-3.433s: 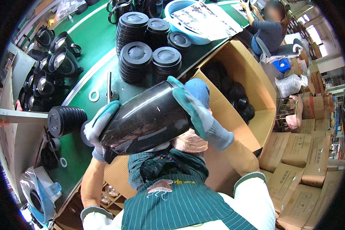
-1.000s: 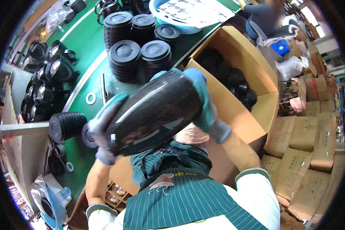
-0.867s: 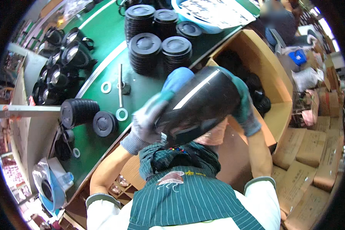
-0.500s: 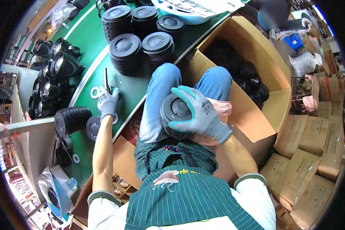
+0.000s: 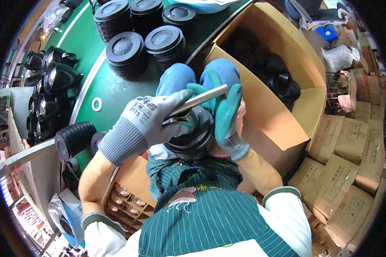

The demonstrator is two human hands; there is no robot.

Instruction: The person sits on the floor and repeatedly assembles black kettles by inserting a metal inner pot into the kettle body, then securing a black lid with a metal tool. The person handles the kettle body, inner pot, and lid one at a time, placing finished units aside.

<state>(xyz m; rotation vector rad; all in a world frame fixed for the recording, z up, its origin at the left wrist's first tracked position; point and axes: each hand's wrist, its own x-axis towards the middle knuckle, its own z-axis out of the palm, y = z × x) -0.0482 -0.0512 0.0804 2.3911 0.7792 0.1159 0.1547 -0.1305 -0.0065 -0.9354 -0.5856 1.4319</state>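
Note:
My left hand (image 5: 148, 115), in a grey and teal glove, is closed around a shiny metal bar (image 5: 203, 98). The bar slants up to the right over a black round ribbed part (image 5: 191, 141) on my lap. A metal piece beneath the bar reaches down to the middle of that part; how they join is hidden by the left fingers. My right hand (image 5: 228, 118), gloved alike, is beside the bar's far end with its fingers stretched out, the bar crossing in front of its palm. Whether the right hand also touches the black part cannot be seen.
Stacks of black lids (image 5: 124, 49) stand on the green table (image 5: 116, 92), near a white ring (image 5: 97, 104). Black pots (image 5: 58, 79) are piled at far left. An open carton (image 5: 261, 103) with black parts sits right of my knees, near closed cartons (image 5: 336, 188).
My left hand has brought the metal bar from the table to the black part on my lap. My right hand has let go of that part's top and turned upright beside the bar.

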